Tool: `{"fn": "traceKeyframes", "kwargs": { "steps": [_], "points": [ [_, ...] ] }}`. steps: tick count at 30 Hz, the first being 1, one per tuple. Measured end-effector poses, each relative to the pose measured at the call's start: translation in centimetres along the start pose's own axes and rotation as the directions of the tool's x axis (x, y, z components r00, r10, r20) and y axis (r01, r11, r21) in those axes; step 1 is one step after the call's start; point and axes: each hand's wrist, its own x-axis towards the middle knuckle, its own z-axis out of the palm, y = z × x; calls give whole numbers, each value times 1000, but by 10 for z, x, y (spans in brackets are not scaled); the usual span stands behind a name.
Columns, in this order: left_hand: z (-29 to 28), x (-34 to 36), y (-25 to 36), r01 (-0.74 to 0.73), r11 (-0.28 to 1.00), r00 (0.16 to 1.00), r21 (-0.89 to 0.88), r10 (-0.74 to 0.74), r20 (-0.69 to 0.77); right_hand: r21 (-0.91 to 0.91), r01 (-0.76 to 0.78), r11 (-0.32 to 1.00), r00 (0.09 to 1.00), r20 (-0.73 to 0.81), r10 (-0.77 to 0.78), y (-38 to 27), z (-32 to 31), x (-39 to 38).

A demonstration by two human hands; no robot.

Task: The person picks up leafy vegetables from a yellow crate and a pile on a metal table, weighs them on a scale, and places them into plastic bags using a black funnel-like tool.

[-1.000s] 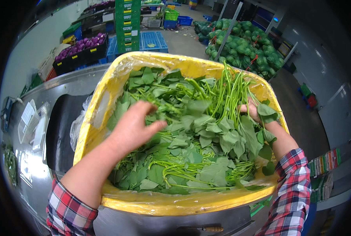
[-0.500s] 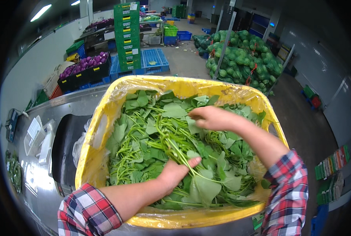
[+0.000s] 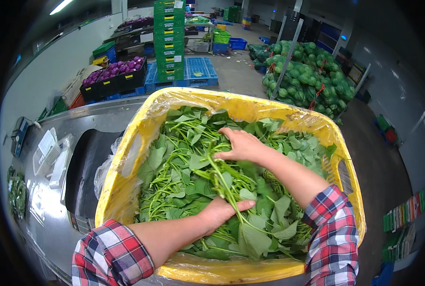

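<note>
A yellow crate (image 3: 113,183) lined with clear plastic is filled with leafy green stems (image 3: 169,164). Low in the crate, my left hand (image 3: 218,213) is closed round a bunch of leafy greens (image 3: 224,183), its thumb lying across the stems. Broad leaves of that bunch hang below the thumb, and the pale stem ends point away from me. My right hand (image 3: 245,145) is above the far end of the bunch, thumb and fingers apart on either side of the stem ends. Some of its fingers are hidden.
Left of the crate, a metal table (image 3: 45,209) bears a black curved sheet (image 3: 86,167), a white basket (image 3: 44,157) and a scale-like device (image 3: 20,136). Beyond stand stacked green crates (image 3: 169,45), purple vegetables (image 3: 114,71) in black crates, and netted round green vegetables (image 3: 305,76).
My right hand has come left and spread its thumb and fingers by the stem ends. My left hand keeps its hold. The whole view has shifted slightly.
</note>
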Motion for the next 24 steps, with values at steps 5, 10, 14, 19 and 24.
{"fn": "traceKeyframes", "kwargs": {
  "steps": [5, 10, 14, 19, 24],
  "points": [
    [18, -8, 4, -178, 959, 981, 220, 190, -36, 54, 194, 980, 970, 139, -200, 0, -38, -23],
    [34, -5, -16, -184, 873, 955, 452, 267, -128, -275, 545, 792, 807, -83, -585, -2, -53, -52],
    [39, -17, -8, -122, 782, 962, 611, 244, -120, -210, 561, 800, 818, -5, -575, -5, -61, -66],
    [43, -27, 0, -216, 666, 959, 714, 284, 25, 70, 438, 896, 896, 44, -441, -4, -65, -103],
    [47, -26, -3, -357, 652, 905, 669, 419, 74, 128, 117, 985, 959, 242, -146, -8, -92, -126]
  ]
}}
